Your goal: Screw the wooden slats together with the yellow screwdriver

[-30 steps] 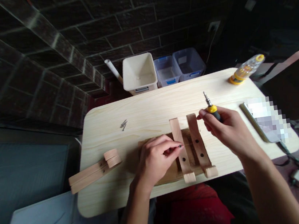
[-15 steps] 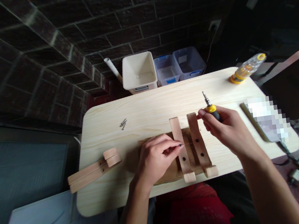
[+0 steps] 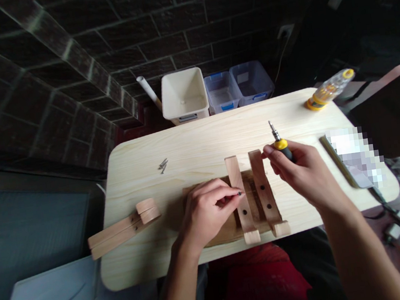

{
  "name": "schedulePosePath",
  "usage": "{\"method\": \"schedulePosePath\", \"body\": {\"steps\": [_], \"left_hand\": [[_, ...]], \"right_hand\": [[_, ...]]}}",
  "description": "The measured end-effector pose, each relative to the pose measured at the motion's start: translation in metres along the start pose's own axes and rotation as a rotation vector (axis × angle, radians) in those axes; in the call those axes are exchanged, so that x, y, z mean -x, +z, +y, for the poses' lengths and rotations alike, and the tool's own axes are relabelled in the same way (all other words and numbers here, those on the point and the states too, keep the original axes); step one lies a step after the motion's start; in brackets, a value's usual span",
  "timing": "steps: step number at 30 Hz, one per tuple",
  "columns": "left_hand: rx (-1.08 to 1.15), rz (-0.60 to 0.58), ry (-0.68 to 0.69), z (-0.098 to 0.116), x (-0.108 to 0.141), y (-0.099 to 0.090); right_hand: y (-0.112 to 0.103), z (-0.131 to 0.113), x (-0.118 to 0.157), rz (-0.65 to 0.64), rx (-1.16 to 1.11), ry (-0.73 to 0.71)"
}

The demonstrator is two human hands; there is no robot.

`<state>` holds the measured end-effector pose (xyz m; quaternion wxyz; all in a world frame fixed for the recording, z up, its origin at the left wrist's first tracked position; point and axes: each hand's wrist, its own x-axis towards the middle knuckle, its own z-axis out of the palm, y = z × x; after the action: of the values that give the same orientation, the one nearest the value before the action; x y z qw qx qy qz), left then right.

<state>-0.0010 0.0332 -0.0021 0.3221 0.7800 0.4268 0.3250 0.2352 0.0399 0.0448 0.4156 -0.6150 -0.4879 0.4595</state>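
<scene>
My left hand (image 3: 209, 207) is closed in a pinch on a small screw (image 3: 239, 193), only its dark head showing, at the upper part of a wooden hook strip (image 3: 236, 177). A second wooden hook strip (image 3: 259, 174) lies beside it, with two dark holes or screw heads. Both lie across a brown wooden board (image 3: 225, 232), partly hidden under my left hand. My right hand (image 3: 300, 171) grips a screwdriver (image 3: 281, 144) with a yellow and black handle, its metal tip pointing up and away, apart from the strips.
Several loose screws (image 3: 163, 165) lie on the pale table (image 3: 192, 146). Two more wooden hook pieces (image 3: 122, 231) lie at its left. A clear, yellow-capped bit case (image 3: 330, 91) stands far right, above a blurred-out device (image 3: 352, 159). Plastic bins (image 3: 184, 93) sit behind the table.
The view has shifted slightly. Both hands keep their holds and positions over the wooden pieces.
</scene>
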Motion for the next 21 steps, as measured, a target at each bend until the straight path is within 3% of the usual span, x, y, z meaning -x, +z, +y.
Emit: {"method": "schedulePosePath", "body": {"steps": [12,21], "left_hand": [[0.094,0.028,-0.019,0.0048,-0.0014,-0.0069],[0.094,-0.018,-0.017,0.0032,-0.0024,-0.0090]], "right_hand": [[0.0008,-0.0015,0.0008,0.012,-0.013,0.002],[0.0002,-0.0014,0.0004,0.032,-0.047,-0.005]]}}
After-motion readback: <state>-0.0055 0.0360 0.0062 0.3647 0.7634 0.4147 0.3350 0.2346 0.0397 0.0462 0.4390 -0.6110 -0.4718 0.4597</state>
